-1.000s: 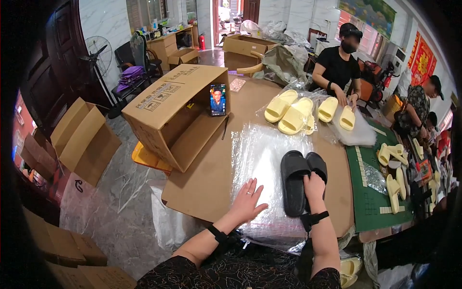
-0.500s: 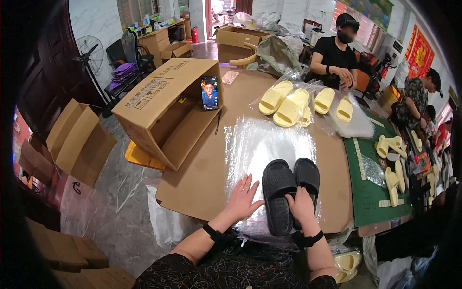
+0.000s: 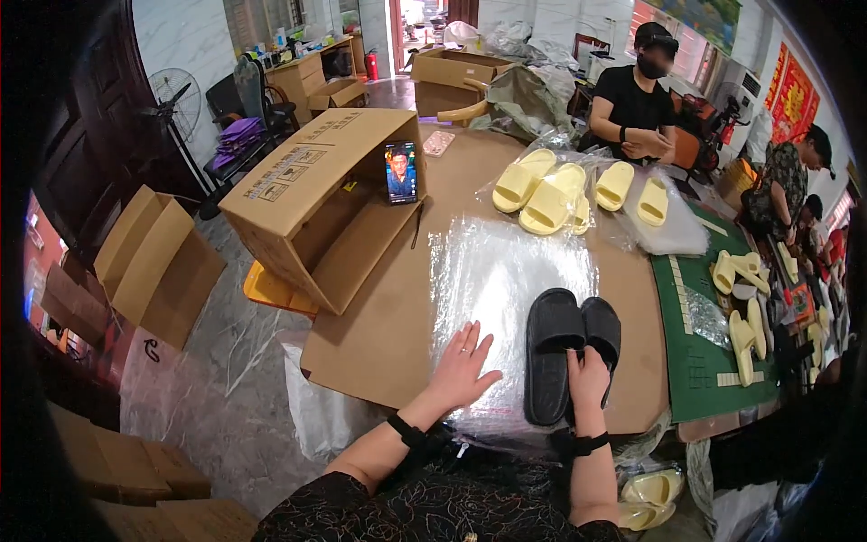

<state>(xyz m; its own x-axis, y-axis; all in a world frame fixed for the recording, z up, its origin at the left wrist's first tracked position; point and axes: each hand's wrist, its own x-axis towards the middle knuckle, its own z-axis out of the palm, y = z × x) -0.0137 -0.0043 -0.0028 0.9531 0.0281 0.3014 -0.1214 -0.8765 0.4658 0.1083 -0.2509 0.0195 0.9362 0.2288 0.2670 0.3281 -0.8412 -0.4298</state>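
My right hand point(image 3: 590, 378) grips a pair of black slide sandals, its fingers on the inner edges where the two meet. The left sandal point(image 3: 548, 388) lies sole down with its ribbed strap toward the far side; the right sandal point(image 3: 602, 323) sits close beside it, partly hidden by my hand. Beneath them is a stack of clear plastic bags point(image 3: 506, 271) on the cardboard-covered table. My left hand point(image 3: 465, 369) rests flat on the bags with fingers spread, to the left of the sandals and apart from them.
An open cardboard box point(image 3: 334, 194) lies on its side at the left, with a phone point(image 3: 401, 172) leaning at its edge. Yellow slides point(image 3: 553, 199) on plastic lie at the far side. A green mat point(image 3: 691, 361) with more yellow slides is at right. A person point(image 3: 637, 99) stands across the table.
The black sandals have moved to the right in my right hand's grip, away from my left hand. My left hand stays on the bags. The view has shifted slightly.
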